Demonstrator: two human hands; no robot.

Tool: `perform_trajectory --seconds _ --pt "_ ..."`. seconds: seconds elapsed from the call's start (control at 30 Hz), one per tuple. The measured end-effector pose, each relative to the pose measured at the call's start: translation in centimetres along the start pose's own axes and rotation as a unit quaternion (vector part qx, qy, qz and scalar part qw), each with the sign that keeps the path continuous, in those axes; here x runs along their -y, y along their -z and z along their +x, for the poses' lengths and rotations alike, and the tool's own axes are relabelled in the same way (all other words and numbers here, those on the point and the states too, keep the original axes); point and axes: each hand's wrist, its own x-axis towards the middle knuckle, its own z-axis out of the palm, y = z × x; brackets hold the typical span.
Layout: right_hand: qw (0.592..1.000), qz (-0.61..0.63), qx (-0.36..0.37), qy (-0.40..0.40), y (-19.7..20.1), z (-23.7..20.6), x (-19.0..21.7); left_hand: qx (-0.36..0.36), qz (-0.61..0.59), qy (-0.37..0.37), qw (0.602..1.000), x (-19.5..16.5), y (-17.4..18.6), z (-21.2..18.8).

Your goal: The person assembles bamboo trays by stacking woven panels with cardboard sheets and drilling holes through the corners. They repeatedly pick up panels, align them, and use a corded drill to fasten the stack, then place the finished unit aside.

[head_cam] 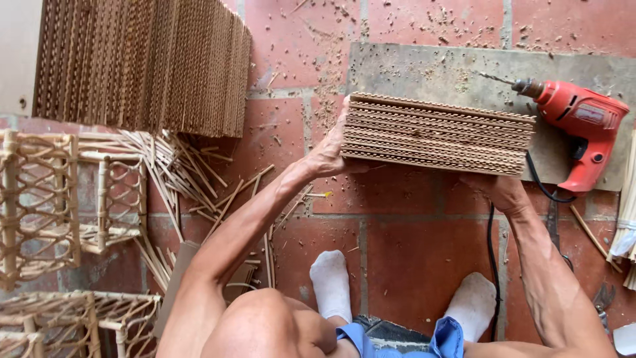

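I hold a stack of thin brown wavy-edged strips [437, 134] between both hands, above a grey board [424, 69] on the red tile floor. My left hand [329, 151] presses against the stack's left end. My right hand [498, 187] grips the stack from beneath, near its right end; its fingers are hidden under the strips. A red electric drill [582, 126] lies on the board just right of the stack, bit pointing left.
A large upright row of similar strips [142, 63] stands at the top left. Woven rattan frames [63, 199] and loose cane sticks [182, 176] lie at the left. The drill's black cable [491, 265] runs down between my white-socked feet. Sawdust dots the tiles.
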Motion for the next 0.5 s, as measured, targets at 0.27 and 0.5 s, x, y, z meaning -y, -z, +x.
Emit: perform_trajectory --seconds 0.27,0.5 --pt "0.955 -0.180 -0.042 0.231 1.0 -0.4 2.9 -0.089 0.075 -0.116 0.986 1.7 -0.6 -0.4" --pt "0.791 -0.410 -0.275 0.362 -0.4 -6.6 13.9 -0.112 0.107 -0.156 0.976 1.2 -0.4 -0.3"
